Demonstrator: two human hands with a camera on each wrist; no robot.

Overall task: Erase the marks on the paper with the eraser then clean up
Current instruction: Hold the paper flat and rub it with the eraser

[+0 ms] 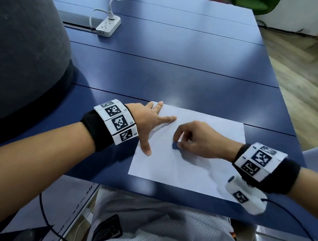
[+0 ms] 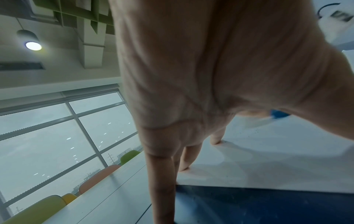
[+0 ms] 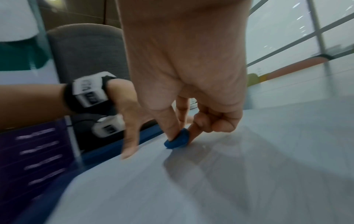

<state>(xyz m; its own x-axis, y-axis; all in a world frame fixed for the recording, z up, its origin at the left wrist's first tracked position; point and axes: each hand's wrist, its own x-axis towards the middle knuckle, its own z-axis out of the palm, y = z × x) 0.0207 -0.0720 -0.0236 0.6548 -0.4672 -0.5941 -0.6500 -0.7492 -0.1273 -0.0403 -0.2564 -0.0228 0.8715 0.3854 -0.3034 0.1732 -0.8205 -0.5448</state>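
A white sheet of paper (image 1: 189, 167) lies on the blue table (image 1: 175, 66) near its front edge. My right hand (image 1: 195, 138) pinches a small blue eraser (image 1: 175, 145) between thumb and fingers and presses it onto the sheet's upper left part. In the right wrist view the eraser (image 3: 178, 140) sits flat on the paper (image 3: 229, 189) under my fingertips. My left hand (image 1: 150, 123) lies spread with straight fingers on the sheet's left edge, thumb tip and fingertips on the paper. In the left wrist view the eraser (image 2: 279, 114) shows beyond my palm. No marks are readable on the paper.
A white power strip (image 1: 108, 26) with a plugged cable lies at the table's far left. A grey padded chair back (image 1: 26, 50) rises close on the left. The table's right edge drops to a wooden floor (image 1: 302, 81).
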